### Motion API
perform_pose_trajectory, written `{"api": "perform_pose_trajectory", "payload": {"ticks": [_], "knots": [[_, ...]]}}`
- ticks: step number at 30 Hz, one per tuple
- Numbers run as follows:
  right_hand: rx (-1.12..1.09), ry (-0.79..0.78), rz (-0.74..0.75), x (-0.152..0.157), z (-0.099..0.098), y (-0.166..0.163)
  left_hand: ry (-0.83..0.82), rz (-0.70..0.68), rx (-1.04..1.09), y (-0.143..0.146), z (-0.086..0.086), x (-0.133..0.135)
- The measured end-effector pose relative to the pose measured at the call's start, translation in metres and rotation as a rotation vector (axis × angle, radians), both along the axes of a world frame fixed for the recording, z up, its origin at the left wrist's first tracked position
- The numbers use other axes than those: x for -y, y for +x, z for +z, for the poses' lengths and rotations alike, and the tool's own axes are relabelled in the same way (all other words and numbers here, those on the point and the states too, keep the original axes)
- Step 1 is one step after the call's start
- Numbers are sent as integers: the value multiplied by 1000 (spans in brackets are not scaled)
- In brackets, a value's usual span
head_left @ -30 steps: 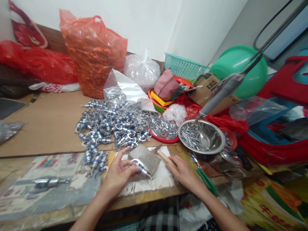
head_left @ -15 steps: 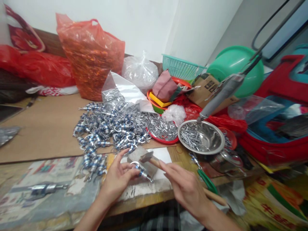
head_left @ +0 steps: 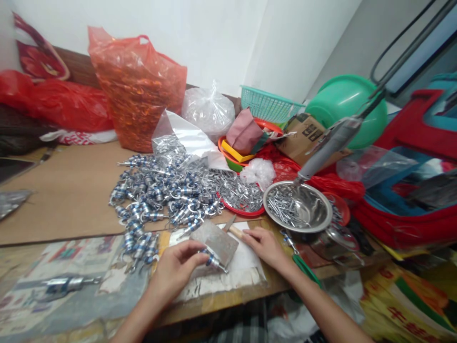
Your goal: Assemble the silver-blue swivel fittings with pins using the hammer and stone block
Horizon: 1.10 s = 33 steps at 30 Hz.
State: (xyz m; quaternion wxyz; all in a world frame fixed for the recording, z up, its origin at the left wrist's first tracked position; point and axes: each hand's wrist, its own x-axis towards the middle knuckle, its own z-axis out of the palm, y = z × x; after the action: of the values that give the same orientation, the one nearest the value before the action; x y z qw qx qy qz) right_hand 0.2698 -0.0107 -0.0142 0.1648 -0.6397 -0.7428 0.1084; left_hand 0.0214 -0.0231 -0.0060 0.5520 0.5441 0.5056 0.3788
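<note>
My left hand pinches a small silver and blue metal fitting and holds it against the front edge of a grey metal block on a white sheet. My right hand is closed round the wooden handle of a small hammer, whose head lies beside the block's right side. A big heap of the same blue and silver fittings lies just behind the block.
A steel bowl of metal pins and a red tray of small metal parts stand to the right of the heap. Orange and clear plastic bags, a teal basket and a green basin crowd the back. Brown cardboard covers the left.
My right hand lifted the hammer towards me and then brought it back down beside the block. My left hand kept the fitting at the block throughout.
</note>
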Motion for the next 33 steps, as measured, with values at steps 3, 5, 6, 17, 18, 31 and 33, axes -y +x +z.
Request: {"api": "perform_pose_trajectory", "payload": {"ticks": [3,5,6,17,18,31,33], "knots": [[142,75,-70,-37,10,1,157,-6,-175,-3,-2,-1],[189,35,-89,-65,16,1,290,8,-207,-4,-4,-1],[212,2,-86,-78,17,1,351,17,-213,-4,-5,-1],[48,10,-82,-100,28,-3,479,-40,-250,-2,-4,-3],[-4,36,-94,-91,30,-9,476,-30,-246,-2,-5,-3],[-989,-8,161,13,27,-96,383,127,-149,3,-4,-4],[-987,7,190,12,25,-94,375,103,-106,4,-2,-3]]}}
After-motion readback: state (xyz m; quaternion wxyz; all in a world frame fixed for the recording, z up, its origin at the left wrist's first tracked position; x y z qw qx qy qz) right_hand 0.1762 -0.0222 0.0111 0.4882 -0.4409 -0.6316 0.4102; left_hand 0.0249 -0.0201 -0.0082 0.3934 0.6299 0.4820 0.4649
